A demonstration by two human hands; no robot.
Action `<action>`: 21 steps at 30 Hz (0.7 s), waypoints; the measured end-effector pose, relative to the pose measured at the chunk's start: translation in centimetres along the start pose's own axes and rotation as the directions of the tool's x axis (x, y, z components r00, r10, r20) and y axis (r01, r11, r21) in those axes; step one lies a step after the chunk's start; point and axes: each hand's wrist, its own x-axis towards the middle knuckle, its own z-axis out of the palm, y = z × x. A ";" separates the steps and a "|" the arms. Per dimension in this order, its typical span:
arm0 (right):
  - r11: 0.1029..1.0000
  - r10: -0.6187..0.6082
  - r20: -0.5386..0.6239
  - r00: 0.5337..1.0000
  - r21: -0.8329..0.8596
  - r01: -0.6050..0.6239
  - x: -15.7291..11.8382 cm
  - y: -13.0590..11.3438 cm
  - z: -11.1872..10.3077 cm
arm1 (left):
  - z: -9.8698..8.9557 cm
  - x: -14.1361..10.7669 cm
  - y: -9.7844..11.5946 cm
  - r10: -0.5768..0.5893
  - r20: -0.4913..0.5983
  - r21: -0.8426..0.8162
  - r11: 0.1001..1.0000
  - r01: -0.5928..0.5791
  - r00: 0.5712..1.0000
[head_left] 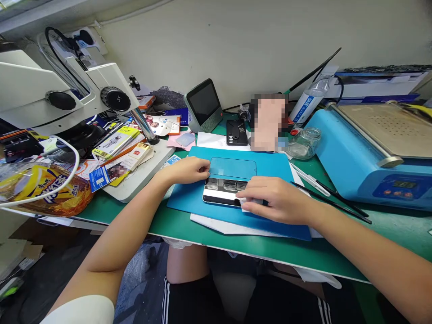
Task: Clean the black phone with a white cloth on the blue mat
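A phone (219, 196) lies flat on a blue mat (189, 198), its glossy face reflecting bright stripes. Just beyond it is a clear, dark-edged glass sheet (232, 166), shaped like a screen protector. My left hand (191, 171) has its fingers curled closed at the left end of the glass and the phone's upper left corner; whatever they may hold is hidden. Over the phone's right end, my right hand (273, 199) pinches a small white wipe (245, 204) against the surface, covering that end.
Black tweezers (334, 204) and a white pen-like tool (310, 180) lie right of the mat, near a blue heating plate machine (367, 166). Behind stand a glass jar (305, 144), a bottle (308, 101) and a small display (205, 105). A microscope (104, 90) occupies the left.
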 end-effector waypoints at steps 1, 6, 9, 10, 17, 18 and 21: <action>1.000 -0.014 0.009 1.000 0.013 0.014 0.0 0.0 0.1 | 0.0 0.0 0.0 -0.001 0.002 0.000 1.000 0.001 1.000; 1.000 0.001 -0.037 0.999 -0.024 -0.002 0.1 0.5 0.5 | -0.1 0.0 0.2 -0.017 0.006 0.004 1.000 0.017 1.000; 1.000 -0.021 -0.016 1.000 -0.022 0.021 0.1 0.4 0.5 | -0.1 -0.1 0.3 -0.020 0.004 -0.001 1.000 0.020 1.000; 0.999 -0.040 0.001 0.999 -0.003 0.040 0.1 0.3 0.5 | -0.2 -0.2 0.3 -0.022 0.004 -0.003 1.000 0.022 1.000; 1.000 -0.009 -0.011 1.000 -0.010 0.009 0.2 0.3 0.6 | -0.1 -0.2 0.3 -0.034 0.006 -0.001 0.999 0.034 0.999; 1.000 -0.010 -0.006 1.000 -0.004 0.010 0.2 0.3 0.6 | -0.1 -0.2 0.3 -0.031 0.006 0.001 1.000 0.031 0.999; 0.998 -0.053 0.044 0.998 0.048 0.050 0.2 0.1 0.7 | -0.1 -0.2 0.3 -0.025 0.005 0.005 1.000 0.025 1.000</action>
